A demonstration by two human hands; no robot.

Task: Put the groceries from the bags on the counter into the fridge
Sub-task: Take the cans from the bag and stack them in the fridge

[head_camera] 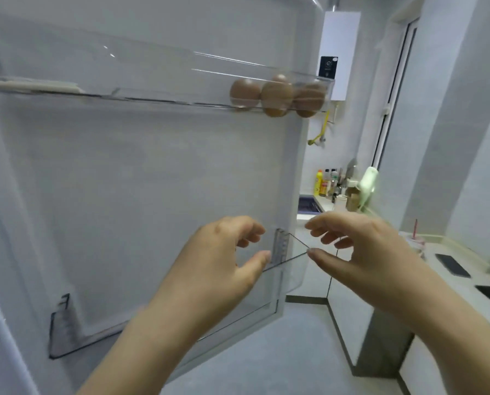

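The left grip, a bare hand, hangs released with loosely curled fingers and holds nothing. Its thumb tip is just beside the grey bracket at the back edge of the clear plastic lower door bin. The right grip is also released, with the fingers relaxed and a little spread. Its thumb tip meets the outer front corner of the same bin's rim; I cannot tell if it really touches. Between the two grips the thin rim edge runs free.

Four brown eggs lie well above both grips, at the right end of the clear upper shelf of the white open fridge door. The rest of that shelf, up and to the left of the left grip, gives much room.

To the right of the right grip is the white surface, with a dark flat phone near its front edge and a cup with a pink straw behind it. Under both forearms the grey floor is open.
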